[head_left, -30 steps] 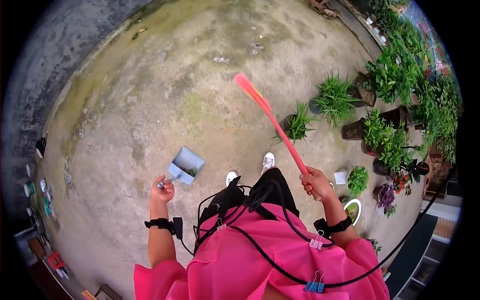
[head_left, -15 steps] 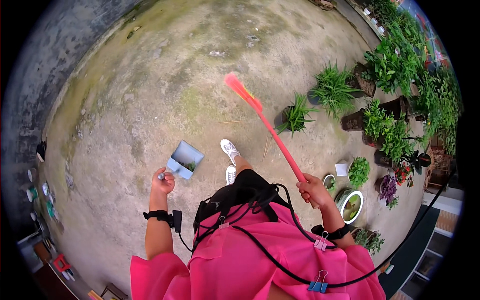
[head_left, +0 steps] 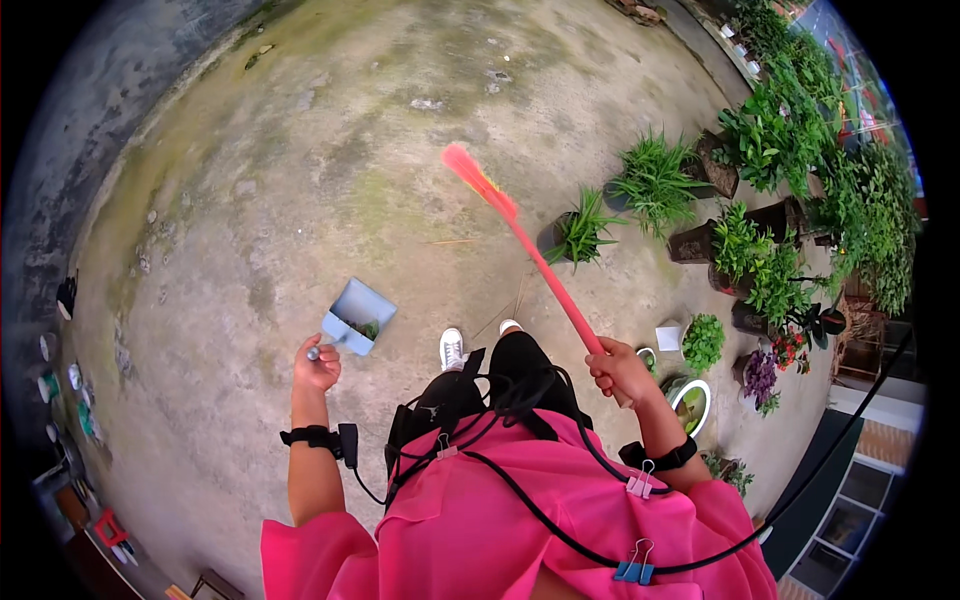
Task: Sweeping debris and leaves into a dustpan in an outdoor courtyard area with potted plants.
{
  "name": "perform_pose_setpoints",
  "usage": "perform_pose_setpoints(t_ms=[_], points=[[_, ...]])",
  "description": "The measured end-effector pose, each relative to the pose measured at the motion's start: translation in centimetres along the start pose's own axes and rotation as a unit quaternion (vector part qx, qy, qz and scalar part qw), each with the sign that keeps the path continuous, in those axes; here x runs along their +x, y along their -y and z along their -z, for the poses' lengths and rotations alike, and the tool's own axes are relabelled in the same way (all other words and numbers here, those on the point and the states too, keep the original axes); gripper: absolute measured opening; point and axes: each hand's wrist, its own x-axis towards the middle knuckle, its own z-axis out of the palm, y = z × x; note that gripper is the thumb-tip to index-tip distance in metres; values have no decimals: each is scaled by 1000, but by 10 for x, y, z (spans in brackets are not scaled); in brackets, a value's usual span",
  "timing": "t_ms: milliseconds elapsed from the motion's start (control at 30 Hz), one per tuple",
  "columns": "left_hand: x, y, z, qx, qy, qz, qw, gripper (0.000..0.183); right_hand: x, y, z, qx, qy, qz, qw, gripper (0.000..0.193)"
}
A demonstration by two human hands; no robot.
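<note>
Sweeping of the yard is partly done, in my judgement. The pale blue metal dustpan [head_left: 358, 317] already carries a small heap of green and brown litter at its low edge, so at least one collection has been made. It is not full; most of its tray shows bare.

The left hand [head_left: 317, 365] is closed around the dustpan's short handle and holds the pan off the ground, out to the person's left front, tilted with its mouth away from the body. The right hand [head_left: 620, 368] is clamped round the shaft of the long pink plastic broom [head_left: 530, 255], which slants up and forward with its pink and orange bristle head raised clear of the ground, not in contact with any litter.

Remaining work, as far as visible: scattered leaf scraps and pale debris lie on the mossy concrete yard floor [head_left: 300, 180] well ahead, toward the far edge, and a thin straw lies just beyond the broom head. None of it is gathered into a pile.

Other containers: a row of dark pots with green leafy plants [head_left: 740, 230] along the right side, each planted; a small white square pot [head_left: 668, 337], contents not discernible; a white round basin [head_left: 690, 405] near the right hand, holding something greenish that I cannot identify.
</note>
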Motion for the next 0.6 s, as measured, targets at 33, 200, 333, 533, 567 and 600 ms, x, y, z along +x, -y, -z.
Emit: perform_pose_setpoints(t_ms=[33, 200, 333, 533, 567, 600], points=[[1, 0, -2, 1, -1, 3, 1000, 26, -3, -1, 0, 9, 3, -3, 1000, 28], [9, -5, -9, -2, 1, 6, 1000, 25, -12, -4, 0, 9, 0, -2, 1000, 31], [11, -12, -7, 1, 10, 4, 1000, 25, -13, -6, 0, 11, 2, -5, 1000, 30], [5, -11, -9, -11, -11, 3, 1000, 26, -8, -8, 3, -5, -6, -5, 1000, 31], [4, -10, -7, -5, -9, 3, 1000, 26, -6, -9, 3, -9, -8, -4, 1000, 31], [4, -9, -6, -1, -5, 4, 1000, 27, -5, -10, 4, -10, -7, -2, 1000, 31]])
